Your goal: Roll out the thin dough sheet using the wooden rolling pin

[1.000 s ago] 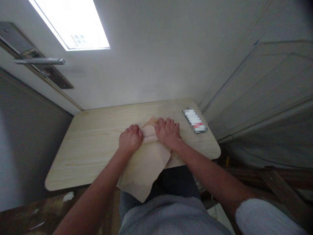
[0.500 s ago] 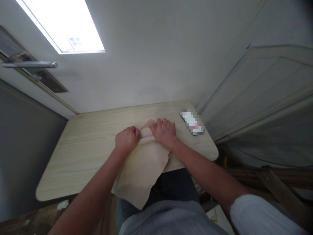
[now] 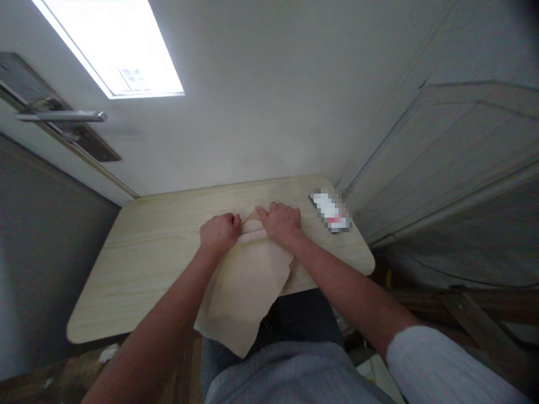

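A thin, tan sheet (image 3: 244, 286), like leather or thick paper, lies over the near edge of the table and hangs toward my lap. Its far part is folded into a pale band between my hands, with a pointed brown corner showing behind. My left hand (image 3: 219, 231) is closed on the left end of this fold. On the right end sits my right hand (image 3: 281, 221), fingers curled over the fold and thumb along it. Whatever lies under my fingers is hidden.
The pale wood-grain table (image 3: 138, 258) stands against a white door with a metal handle (image 3: 63, 116) and a bright window (image 3: 122, 50). A flat, phone-like object (image 3: 330, 212), blurred by pixelation, lies at the table's right end. Wooden beams (image 3: 475, 320) are low on the right.
My right thumb has lifted slightly, and more of the brown corner shows behind the fold. Both hands stay on the sheet in nearly the same place. The view has shifted a little.
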`<state>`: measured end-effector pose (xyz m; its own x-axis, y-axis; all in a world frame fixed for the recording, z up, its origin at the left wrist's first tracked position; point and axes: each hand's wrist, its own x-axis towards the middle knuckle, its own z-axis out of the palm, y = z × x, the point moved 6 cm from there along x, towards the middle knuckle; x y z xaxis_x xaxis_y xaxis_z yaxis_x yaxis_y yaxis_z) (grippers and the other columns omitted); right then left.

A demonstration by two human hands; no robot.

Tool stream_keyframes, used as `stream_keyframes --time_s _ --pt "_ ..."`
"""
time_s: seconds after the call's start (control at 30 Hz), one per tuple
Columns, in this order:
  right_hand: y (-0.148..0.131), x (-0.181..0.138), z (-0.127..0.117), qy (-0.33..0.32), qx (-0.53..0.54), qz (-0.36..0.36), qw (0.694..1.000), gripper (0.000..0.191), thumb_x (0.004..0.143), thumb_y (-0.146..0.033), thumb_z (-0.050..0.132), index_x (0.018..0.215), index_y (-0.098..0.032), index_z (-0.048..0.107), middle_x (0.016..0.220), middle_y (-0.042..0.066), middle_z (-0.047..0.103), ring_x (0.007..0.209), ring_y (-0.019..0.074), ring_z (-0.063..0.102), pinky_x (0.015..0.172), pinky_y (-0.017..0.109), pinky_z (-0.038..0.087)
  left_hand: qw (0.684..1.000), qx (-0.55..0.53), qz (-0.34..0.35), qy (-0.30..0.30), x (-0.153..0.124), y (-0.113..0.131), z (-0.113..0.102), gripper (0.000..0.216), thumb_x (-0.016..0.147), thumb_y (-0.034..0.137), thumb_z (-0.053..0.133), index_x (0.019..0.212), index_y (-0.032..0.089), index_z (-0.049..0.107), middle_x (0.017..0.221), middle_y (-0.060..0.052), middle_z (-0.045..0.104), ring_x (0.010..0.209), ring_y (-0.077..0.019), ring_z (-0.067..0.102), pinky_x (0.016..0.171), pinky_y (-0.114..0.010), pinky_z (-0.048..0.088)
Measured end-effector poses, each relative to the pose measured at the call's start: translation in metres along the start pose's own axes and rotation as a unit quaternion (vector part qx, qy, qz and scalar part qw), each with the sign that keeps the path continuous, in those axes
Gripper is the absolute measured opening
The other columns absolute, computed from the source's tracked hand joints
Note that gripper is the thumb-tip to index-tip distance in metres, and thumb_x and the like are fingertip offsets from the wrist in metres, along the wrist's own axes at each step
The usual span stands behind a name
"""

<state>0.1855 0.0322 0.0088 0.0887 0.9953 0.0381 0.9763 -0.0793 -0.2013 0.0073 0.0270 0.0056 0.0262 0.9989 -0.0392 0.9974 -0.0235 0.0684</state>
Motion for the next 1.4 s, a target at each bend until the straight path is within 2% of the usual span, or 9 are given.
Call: stream_keyframes --time_s 0.23,0.4,0.5,0.63,0.73,0.83,1.1,1.27,1.4 --pt "-0.001 -0.009 -0.011 0.039 -0.009 -0.006 0.999 0.066 0.099 -0.063 0.026 0.105 -0.014 0.069 0.106 0.019 0.07 0.1 0.0316 0.063 0.093 0.05 0.035 0.995 0.001 0.02 0.101 -0.027 0.015 -0.019 0.053 0.101 0.047 0.021 0.105 0.018 0.065 0.104 -0.013 0.072 0.097 -0.0273 0.066 0.083 -0.039 0.044" --pt "0.0 -0.028 -0.023 0.116 0.03 -0.045 0.992 0.056 0.102 -0.057 0.024 0.11 -0.02 0.066 0.114 0.013 0.066 0.109 0.0283 0.055 0.095 0.046 0.032 0.987 -0.041 0.073 0.135 -0.049 0.036 -0.01 0.047 0.101 0.045 0.029 0.133 0.02 0.052 0.13 -0.014 0.063 0.119 -0.0279 0.057 0.096 -0.043 0.042" --pt "-0.001 -0.039 -0.016 0.111 0.035 -0.079 0.99 0.048 0.103 -0.054 0.029 0.12 -0.022 0.061 0.121 0.012 0.063 0.112 0.0265 0.051 0.097 0.044 0.032 0.988 -0.036 0.076 0.132 -0.051 0.039 -0.005 0.049 0.101 0.044 0.027 0.139 0.019 0.047 0.136 -0.014 0.059 0.124 -0.0284 0.052 0.102 -0.046 0.039" --pt "-0.001 -0.042 -0.004 0.089 0.017 -0.083 0.992 0.047 0.102 -0.053 0.031 0.117 -0.018 0.06 0.117 0.014 0.063 0.11 0.0278 0.051 0.094 0.043 0.035 0.992 -0.012 0.069 0.101 -0.045 0.038 -0.002 0.048 0.101 0.043 0.026 0.133 0.017 0.051 0.124 -0.015 0.063 0.116 -0.0296 0.056 0.093 -0.045 0.045" --pt "-0.001 -0.037 -0.002 0.093 0.012 -0.075 0.993 0.045 0.102 -0.051 0.032 0.113 -0.018 0.06 0.115 0.014 0.062 0.108 0.0275 0.052 0.092 0.041 0.037 0.995 0.005 0.066 0.08 -0.04 0.037 -0.002 0.046 0.101 0.042 0.025 0.119 0.017 0.058 0.115 -0.015 0.064 0.111 -0.0294 0.058 0.086 -0.042 0.048" --pt "-0.001 -0.029 -0.001 0.081 0.006 -0.065 0.995 0.044 0.102 -0.049 0.034 0.118 -0.016 0.057 0.117 0.015 0.061 0.108 0.027 0.053 0.091 0.04 0.038 0.995 0.015 0.073 0.064 -0.035 0.038 -0.001 0.044 0.101 0.04 0.024 0.111 0.016 0.059 0.112 -0.014 0.063 0.107 -0.0283 0.059 0.082 -0.039 0.05" --pt "-0.005 -0.021 0.0 0.071 -0.01 -0.068 0.995 0.043 0.102 -0.046 0.03 0.111 -0.018 0.06 0.114 0.014 0.062 0.105 0.0275 0.056 0.089 0.041 0.042 0.995 0.031 0.087 0.047 -0.02 0.036 0.003 0.042 0.1 0.037 0.022 0.109 0.016 0.057 0.108 -0.013 0.063 0.101 -0.0271 0.062 0.078 -0.036 0.051" --pt "-0.007 -0.013 0.001 0.047 -0.02 -0.063 0.997 0.041 0.101 -0.047 0.034 0.113 -0.018 0.06 0.114 0.014 0.063 0.102 0.0276 0.058 0.087 0.042 0.044 0.995 0.026 0.09 0.025 -0.01 0.033 0.006 0.043 0.1 0.037 0.021 0.11 0.017 0.057 0.109 -0.013 0.065 0.098 -0.0272 0.065 0.077 -0.037 0.052" --pt "-0.008 -0.006 0.003 0.039 -0.021 -0.051 0.998 0.042 0.101 -0.046 0.03 0.111 -0.019 0.061 0.113 0.013 0.064 0.101 0.0276 0.06 0.086 0.043 0.045 0.997 0.015 0.081 0.007 -0.003 0.032 0.006 0.042 0.099 0.036 0.021 0.11 0.017 0.057 0.109 -0.013 0.067 0.095 -0.0279 0.067 0.075 -0.039 0.052"
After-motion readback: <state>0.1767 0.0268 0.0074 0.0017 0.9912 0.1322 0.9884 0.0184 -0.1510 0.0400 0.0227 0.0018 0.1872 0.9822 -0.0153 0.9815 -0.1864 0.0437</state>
